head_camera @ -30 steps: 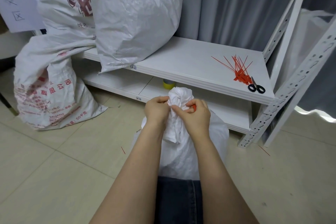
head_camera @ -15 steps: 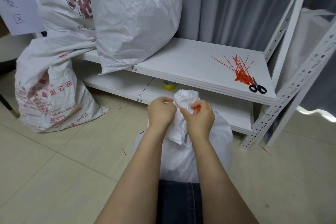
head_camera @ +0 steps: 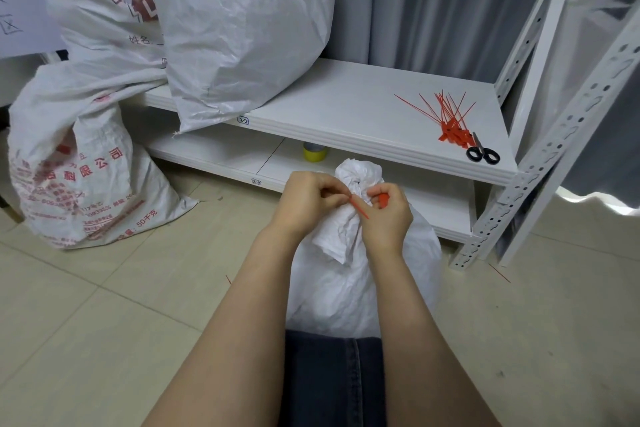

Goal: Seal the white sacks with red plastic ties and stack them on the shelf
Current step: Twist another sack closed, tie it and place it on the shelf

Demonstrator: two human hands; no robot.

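White sack [head_camera: 363,288], one, upright on the floor before the shelf [head_camera: 346,104], neck gathered. Red tie [head_camera: 359,211] lies across the neck: left grip [head_camera: 308,199] pinched on its thin tail, right grip [head_camera: 386,218] clamped on its head. Spare ties [head_camera: 450,121] and scissors [head_camera: 483,154] at the shelf's right end; second sack [head_camera: 242,28] at its left.

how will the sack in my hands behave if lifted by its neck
Probably floppy: the white sack looks crumpled, sagging below its bunched neck. Its rounded body suggests some weight. It may slip while the red tie looks loose.
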